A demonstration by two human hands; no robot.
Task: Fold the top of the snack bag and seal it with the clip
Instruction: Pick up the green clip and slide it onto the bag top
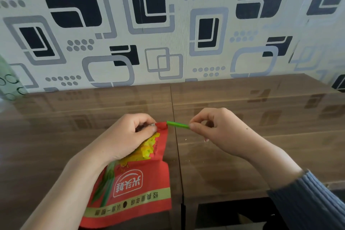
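Note:
A red snack bag with yellow and green print lies flat on the glossy brown table, its top end pointing away from me. My left hand pinches the bunched, folded top of the bag. A thin green stick-shaped clip lies level, its left end touching the bag's top right corner. My right hand pinches the clip's right end between thumb and fingertips. The bag's folded edge is mostly hidden under my left fingers.
A wall with grey and black square patterns rises just behind the table. A green patterned object stands at the far left edge. A seam runs down the tabletop beside the bag. Small crumbs lie near my right hand.

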